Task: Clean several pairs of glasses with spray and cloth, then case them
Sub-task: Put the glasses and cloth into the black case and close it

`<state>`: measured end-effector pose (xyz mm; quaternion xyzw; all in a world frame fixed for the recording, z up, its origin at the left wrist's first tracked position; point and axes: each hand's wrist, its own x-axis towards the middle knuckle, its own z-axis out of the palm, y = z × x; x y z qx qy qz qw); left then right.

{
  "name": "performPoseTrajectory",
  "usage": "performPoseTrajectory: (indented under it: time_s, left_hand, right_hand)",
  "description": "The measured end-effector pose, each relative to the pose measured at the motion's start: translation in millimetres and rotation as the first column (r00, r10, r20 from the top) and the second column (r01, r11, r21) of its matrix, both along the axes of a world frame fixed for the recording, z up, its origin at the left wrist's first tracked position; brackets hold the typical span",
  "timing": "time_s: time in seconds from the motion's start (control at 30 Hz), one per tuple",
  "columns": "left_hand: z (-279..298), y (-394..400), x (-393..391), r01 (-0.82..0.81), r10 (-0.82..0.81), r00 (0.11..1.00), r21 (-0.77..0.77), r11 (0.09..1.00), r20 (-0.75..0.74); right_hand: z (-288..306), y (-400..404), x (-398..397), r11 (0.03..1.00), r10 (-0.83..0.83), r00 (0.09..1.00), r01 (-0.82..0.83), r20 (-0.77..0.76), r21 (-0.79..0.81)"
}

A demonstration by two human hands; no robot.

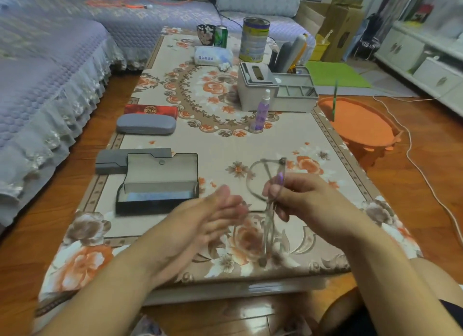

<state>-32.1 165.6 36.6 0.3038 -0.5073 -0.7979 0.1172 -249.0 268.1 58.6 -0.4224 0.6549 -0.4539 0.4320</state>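
Sofa point(50, 67) along the left edge, off the table point(250, 145).

Left side of the table, 4 cases in a rough column. Far: red case point(150, 110), closed. Just nearer: grey case point(146, 125), closed, touching or almost touching the red one. Nearer again: flat grey box point(112, 160), partly behind the open case point(157, 185). The open case has its lid standing up, with something flat inside; can't tell what.

Left hand point(215, 210) sits right of the open case, above the near table. Fingers straight and loose, palm facing right, holding nothing. Blurred.

Glasses point(269, 185) are just right of it, off the table, held up in the right hand point(298, 198). Thin metal frame; 1 lens ring sits far of the fingers, the rest of the frame hangs toward the near edge. Right thumb and fingers pinch the frame about mid-way. Left hand is near the glasses, contact not clear.

Spray bottle point(261, 112), purple, upright mid-table, far of both hands. Behind it sits the tissue box point(255, 85), with a grey organiser point(293, 95) to its right. Tin point(254, 40) at the far end.

Orange basin point(360, 125) on the floor beside the table's right edge.
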Motion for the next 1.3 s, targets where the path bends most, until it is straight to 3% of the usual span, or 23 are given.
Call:
performPoseTrajectory:
  time_s: [0.1,0.27,0.37,0.43,0.57,0.77,0.97,1.07,1.2,1.23,1.3]
  left_hand:
    - [1.2,8.9,-1.3,0.176,-0.174,0.984,0.069,0.982,-0.043]
    - [-6.2,14.5,-8.0,0.030,-0.030,1.000,0.075,0.997,0.004]
    - [-9.6,13.0,-11.1,-0.092,0.091,0.996,0.066,0.994,0.024]
    - [-9.2,12.3,-12.0,-0.178,0.177,0.984,0.051,0.983,0.031]
    - [-7.3,12.1,-11.8,-0.308,0.308,0.951,0.079,0.948,0.010]
    - [-6.1,5.5,-4.8,-0.387,0.400,0.916,0.176,0.905,-0.039]
    - [-5.5,-14.9,8.9,-0.401,0.418,0.908,0.213,0.891,-0.037]
    - [4.3,-24.2,15.9,-0.455,0.481,0.874,0.230,0.860,-0.071]
    - [15.7,-51.9,35.8,-0.429,0.433,0.901,0.134,0.893,-0.007]
    - [16.8,-60.5,42.6,-0.420,0.419,0.907,0.067,0.905,0.036]
    - [15.6,-77.2,57.9,-0.475,0.493,0.853,-0.137,0.869,0.173]
  right_hand:
    - [0.7,-3.5,18.3,0.989,0.146,0.988,-0.144,-0.053,0.032]
    - [-3.4,-9.3,32.8,0.999,0.031,0.996,-0.028,-0.085,0.036]
    - [-8.5,-9.7,39.4,0.990,-0.141,0.989,0.141,0.032,0.004]
    - [-13.2,-7.5,44.0,0.976,-0.218,0.976,0.217,0.030,0.017]
    - [-16.2,-6.6,65.3,0.999,-0.031,0.999,0.029,0.030,0.037]
    - [-13.0,-26.9,77.7,1.000,0.017,1.000,-0.017,0.007,-0.024]
    - [3.2,-56.1,83.3,0.994,0.084,0.948,-0.100,-0.307,-0.038]
    - [10.4,-80.3,91.4,0.993,0.096,0.965,-0.109,-0.243,-0.037]
    - [12.8,-123.3,94.7,0.991,0.135,0.991,-0.135,-0.002,0.020]
    - [13.5,-136.0,94.8,0.987,0.146,0.989,-0.147,0.013,0.068]
    - [11.3,-162.3,93.3,0.973,0.184,0.976,-0.165,-0.115,0.159]
